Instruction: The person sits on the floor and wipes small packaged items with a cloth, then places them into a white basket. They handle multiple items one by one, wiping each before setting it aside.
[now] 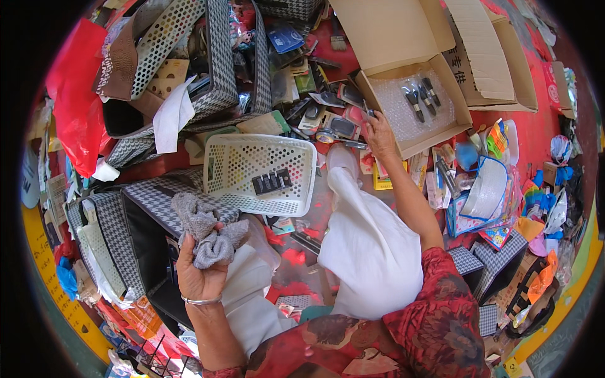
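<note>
My left hand, with a silver bangle at the wrist, is closed around a crumpled grey cloth above my left leg. The cloth's folds stick out past the fingers. My right hand reaches forward to the front corner of an open cardboard box. Its fingers are bent together at a small thing I cannot make out, over a pile of small packaged goods. Inside the box, several black-handled brushes lie in clear wrap on bubble wrap. Between my hands stands a white perforated basket with a black packet in it.
Houndstooth-patterned storage boxes stand at the far left, beside a red plastic bag. Another patterned box sits beside my left hand. A second cardboard box is at far right. Colourful packages crowd the right side.
</note>
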`<state>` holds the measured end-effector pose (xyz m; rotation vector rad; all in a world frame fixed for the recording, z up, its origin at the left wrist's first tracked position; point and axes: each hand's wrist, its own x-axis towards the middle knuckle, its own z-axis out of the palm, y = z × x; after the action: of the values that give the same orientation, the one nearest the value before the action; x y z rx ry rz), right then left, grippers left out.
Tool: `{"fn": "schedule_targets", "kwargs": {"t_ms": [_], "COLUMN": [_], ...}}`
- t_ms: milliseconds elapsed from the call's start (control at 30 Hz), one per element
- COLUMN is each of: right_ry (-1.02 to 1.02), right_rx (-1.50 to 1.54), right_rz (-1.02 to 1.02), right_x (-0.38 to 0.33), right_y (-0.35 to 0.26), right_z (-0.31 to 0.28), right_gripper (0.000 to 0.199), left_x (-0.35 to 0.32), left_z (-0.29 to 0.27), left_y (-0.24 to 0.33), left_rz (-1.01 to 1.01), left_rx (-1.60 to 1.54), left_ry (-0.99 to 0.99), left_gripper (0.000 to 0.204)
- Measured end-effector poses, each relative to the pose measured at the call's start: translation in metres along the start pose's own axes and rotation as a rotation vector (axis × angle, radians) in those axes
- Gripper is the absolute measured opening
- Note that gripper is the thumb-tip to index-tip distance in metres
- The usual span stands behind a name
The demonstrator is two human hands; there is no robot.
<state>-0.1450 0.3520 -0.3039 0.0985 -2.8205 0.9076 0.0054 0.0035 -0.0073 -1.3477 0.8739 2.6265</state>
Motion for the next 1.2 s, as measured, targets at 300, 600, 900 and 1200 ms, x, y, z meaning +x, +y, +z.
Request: {"fn": "schedule_targets", "kwargs": {"t_ms": [300, 600, 900, 1200], "right_ry": [0.031, 0.043, -0.091, 0.01], "right_rx": [0.842, 1.314, 0.89, 0.775], "right_rz": [0.826, 0.915, 0.654, 0.583], "right_x": [0.018, 0.011, -0.001, 0.007], "right_y": [0.015, -0.003, 0.021, -0.002], "right_z": [-0.014, -0.018, 0.033, 0.02], "right_gripper": [0.016, 0.02, 0.023, 0.032], "left_x": [0.003, 0.002, 0.0, 0.009], "left_z": [-0.003, -0.004, -0.003, -0.009], "left_y": [-0.002, -0.003, -0.009, -0.011], "left_rz": [0.011, -0.029, -0.036, -0.112], "left_rx": [0.0, -0.007, -0.033, 0.007], "left_ry": [-0.008, -0.018, -0.006, -0.04], "left_gripper": [0.037, 0.039, 0.039, 0.04]}}
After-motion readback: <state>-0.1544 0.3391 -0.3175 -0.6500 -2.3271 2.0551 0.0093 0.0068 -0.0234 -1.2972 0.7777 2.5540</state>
